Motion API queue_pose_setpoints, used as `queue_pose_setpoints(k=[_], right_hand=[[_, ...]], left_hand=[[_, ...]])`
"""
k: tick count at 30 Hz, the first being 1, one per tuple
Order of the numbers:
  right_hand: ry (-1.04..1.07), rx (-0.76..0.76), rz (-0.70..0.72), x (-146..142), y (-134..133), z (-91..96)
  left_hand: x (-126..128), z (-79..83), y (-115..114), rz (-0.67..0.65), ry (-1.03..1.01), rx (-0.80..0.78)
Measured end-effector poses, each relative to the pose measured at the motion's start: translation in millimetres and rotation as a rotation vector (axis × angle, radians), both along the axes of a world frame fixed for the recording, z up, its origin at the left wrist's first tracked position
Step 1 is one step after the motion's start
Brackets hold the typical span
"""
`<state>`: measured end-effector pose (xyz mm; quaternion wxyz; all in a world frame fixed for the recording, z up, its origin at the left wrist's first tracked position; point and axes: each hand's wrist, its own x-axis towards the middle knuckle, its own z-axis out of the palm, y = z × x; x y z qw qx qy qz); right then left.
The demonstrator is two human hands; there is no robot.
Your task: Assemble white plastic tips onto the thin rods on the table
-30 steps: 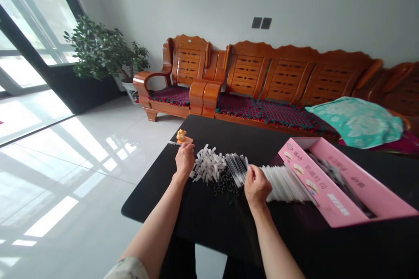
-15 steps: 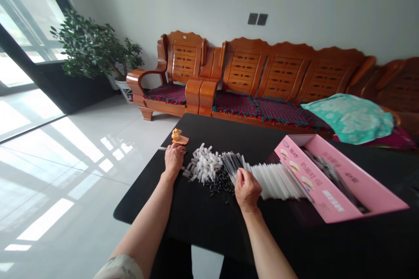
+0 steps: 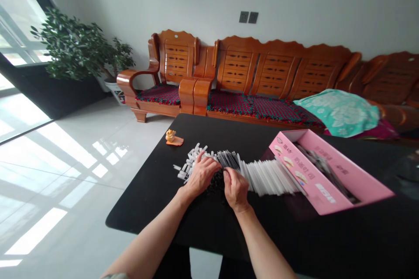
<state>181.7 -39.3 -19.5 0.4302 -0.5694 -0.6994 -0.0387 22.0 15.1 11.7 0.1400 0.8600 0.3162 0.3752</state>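
Observation:
On a black table (image 3: 157,200) lie a heap of short white plastic caps (image 3: 188,163), a small heap of black tips (image 3: 216,182), a bundle of thin clear refills (image 3: 229,159) and a row of white pen barrels (image 3: 268,176). My left hand (image 3: 202,174) rests over the white caps and the black tips, fingers curled down onto them. My right hand (image 3: 235,185) sits close beside it at the black tips and the refills, fingers pinched together. What either hand holds is hidden under the fingers.
An open pink cardboard box (image 3: 330,174) with dark pens inside stands at the right. A small orange figure (image 3: 172,137) sits near the table's far left edge. Behind are wooden sofas (image 3: 262,74), a teal cloth (image 3: 340,111) and a potted plant (image 3: 75,50).
My left hand has come in from the table's left edge to the heaps in the middle. My right hand shifted slightly left, so both hands now meet. The view turned a little.

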Motion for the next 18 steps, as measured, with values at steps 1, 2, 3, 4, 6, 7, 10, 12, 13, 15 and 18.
queue_pose_setpoints(k=[1, 2, 3, 4, 6, 7, 10, 12, 13, 15, 18], right_hand=[[0.000, -0.020, 0.006, -0.5, -0.1, 0.7], [-0.001, -0.041, 0.011, -0.8, -0.2, 1.3], [-0.002, -0.057, 0.014, -1.0, -0.2, 1.6], [0.000, -0.067, 0.014, -1.0, -0.1, 1.5], [0.024, -0.047, -0.004, -0.4, 0.1, 0.5], [0.045, -0.014, -0.026, 0.2, 0.1, -0.4], [0.109, 0.118, -0.091, 2.2, 0.0, -2.6], [0.109, 0.166, -0.092, 2.5, -0.1, -3.2], [0.093, 0.168, -0.075, 2.2, -0.1, -3.2], [0.049, 0.155, -0.022, 0.9, 0.2, -3.0], [0.005, 0.171, 0.053, -1.4, 1.4, -2.9]], left_hand=[[1.5, -0.2, -1.9, -0.030, -0.001, -0.008], [2.6, -0.5, -3.3, -0.056, -0.009, -0.015], [3.3, -0.8, -4.4, -0.069, -0.029, -0.020], [3.5, -1.2, -5.1, -0.062, -0.067, -0.026], [1.9, -2.9, -4.9, 0.036, -0.193, -0.050], [0.1, -4.3, -3.9, 0.125, -0.277, -0.075], [-7.2, -10.3, 2.5, 0.339, -0.512, -0.279], [-10.7, -14.6, 8.4, 0.276, -0.625, -0.520], [-11.5, -16.5, 11.2, 0.197, -0.684, -0.644], [-11.4, -19.0, 16.0, 0.040, -0.824, -0.840], [-10.6, -20.0, 20.3, -0.063, -1.024, -0.960]])
